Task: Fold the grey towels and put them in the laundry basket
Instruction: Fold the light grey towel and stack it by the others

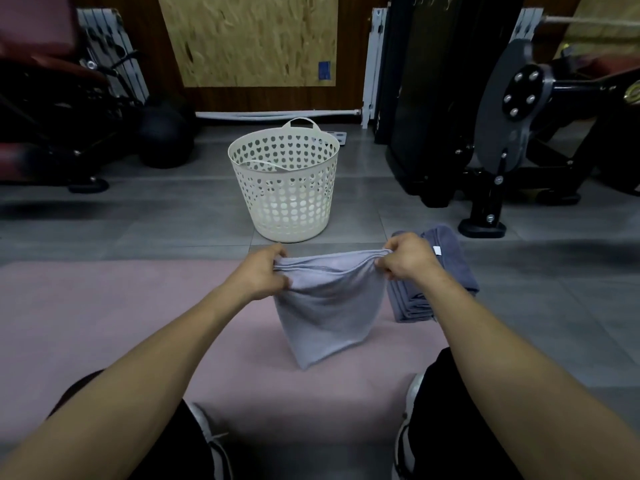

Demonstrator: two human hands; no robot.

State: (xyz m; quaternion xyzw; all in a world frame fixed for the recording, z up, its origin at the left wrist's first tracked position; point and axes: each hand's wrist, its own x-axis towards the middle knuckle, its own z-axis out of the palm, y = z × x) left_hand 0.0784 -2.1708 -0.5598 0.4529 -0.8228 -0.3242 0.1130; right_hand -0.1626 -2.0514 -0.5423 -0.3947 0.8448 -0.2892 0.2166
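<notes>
Black-trousered knees (460,410) are being seen nearest. Beyond them, above the pink mat (104,306), a grey towel (329,306) is being held up, pinched by the left hand (265,273) and right hand (407,258). Behind the towel, the white laundry basket (284,181) is being left unobstructed; right of the towel, folded grey towels (436,282) are being kept stacked.

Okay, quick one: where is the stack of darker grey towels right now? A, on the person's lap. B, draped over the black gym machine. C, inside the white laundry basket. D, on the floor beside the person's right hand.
D: the stack of darker grey folded towels lies on the grey floor just beyond the right hand, outside the white perforated plastic laundry basket.
</notes>
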